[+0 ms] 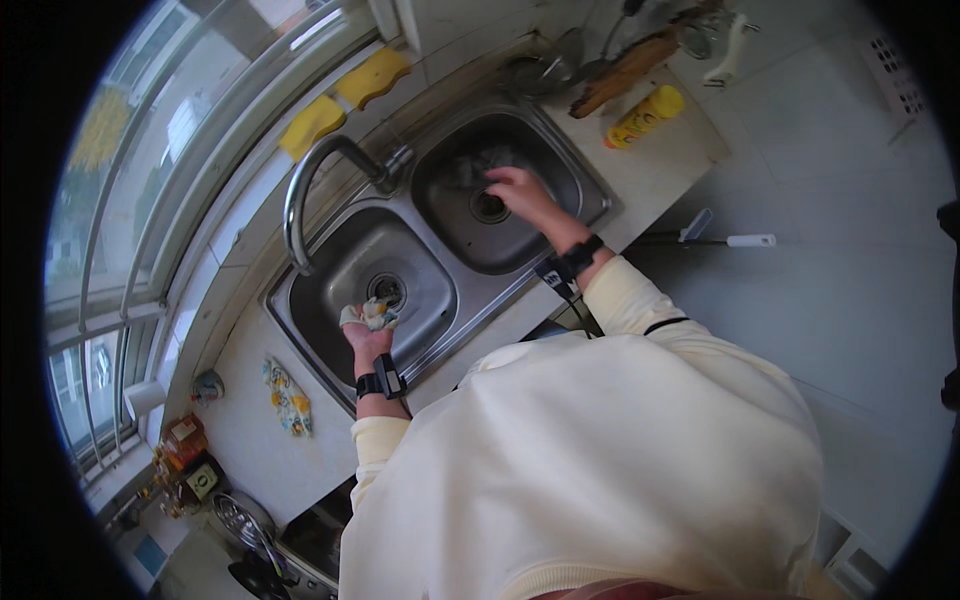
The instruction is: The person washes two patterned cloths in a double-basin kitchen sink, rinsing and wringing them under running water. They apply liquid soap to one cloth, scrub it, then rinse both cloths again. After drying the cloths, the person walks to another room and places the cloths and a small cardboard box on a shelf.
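Note:
In the head view, my left hand (367,341) grips a crumpled patterned cloth (381,315) over the left sink basin (420,262), close to its drain. My right hand (519,196) is above the right sink basin (461,244), its fingers slightly apart and bent near the drain strainer (489,210). I see nothing held in it. A blurred pale patch in the basin beyond my right fingers is too unclear to name. The curved metal faucet (298,202) extends over the left basin.
Two yellow sponges (313,127) rest on the ledge behind the faucet. Another patterned cloth (288,397) lies on the left counter (247,442). A yellow bottle (646,116) and a wooden board (626,67) are right of the sink. Bottles and pans occupy the far left.

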Action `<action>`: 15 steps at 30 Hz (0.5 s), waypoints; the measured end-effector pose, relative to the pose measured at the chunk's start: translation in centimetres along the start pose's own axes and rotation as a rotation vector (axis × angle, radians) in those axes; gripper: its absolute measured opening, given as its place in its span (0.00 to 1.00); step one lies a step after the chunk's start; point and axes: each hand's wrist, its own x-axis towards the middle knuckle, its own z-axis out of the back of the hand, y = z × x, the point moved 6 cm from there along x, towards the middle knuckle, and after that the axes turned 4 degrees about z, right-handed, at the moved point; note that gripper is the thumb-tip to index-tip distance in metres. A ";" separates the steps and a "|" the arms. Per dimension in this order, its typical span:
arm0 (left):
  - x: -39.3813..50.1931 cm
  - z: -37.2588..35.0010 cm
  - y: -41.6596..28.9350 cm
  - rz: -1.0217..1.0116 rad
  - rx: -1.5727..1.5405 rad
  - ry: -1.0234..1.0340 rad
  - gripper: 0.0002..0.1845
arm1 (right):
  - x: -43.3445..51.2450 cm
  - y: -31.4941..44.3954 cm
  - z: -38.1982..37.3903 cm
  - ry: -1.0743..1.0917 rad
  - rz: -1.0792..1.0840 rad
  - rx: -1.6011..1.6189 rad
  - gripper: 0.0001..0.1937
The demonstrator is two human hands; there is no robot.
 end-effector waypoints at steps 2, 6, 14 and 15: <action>-0.1 0.6 -0.3 -0.020 0.029 -0.052 0.13 | -2.0 -2.8 5.9 -0.185 -0.085 0.025 0.27; -0.8 1.0 -1.3 -0.072 -0.012 -0.096 0.14 | -4.3 -4.9 17.7 -0.842 0.048 -0.077 0.36; -3.8 0.5 -0.7 -0.080 0.054 -0.176 0.11 | 0.6 -1.4 24.1 -0.897 0.220 -0.199 0.38; -4.3 0.9 -0.9 -0.115 0.044 -0.241 0.11 | 0.3 -0.8 24.0 -0.877 0.190 -0.228 0.37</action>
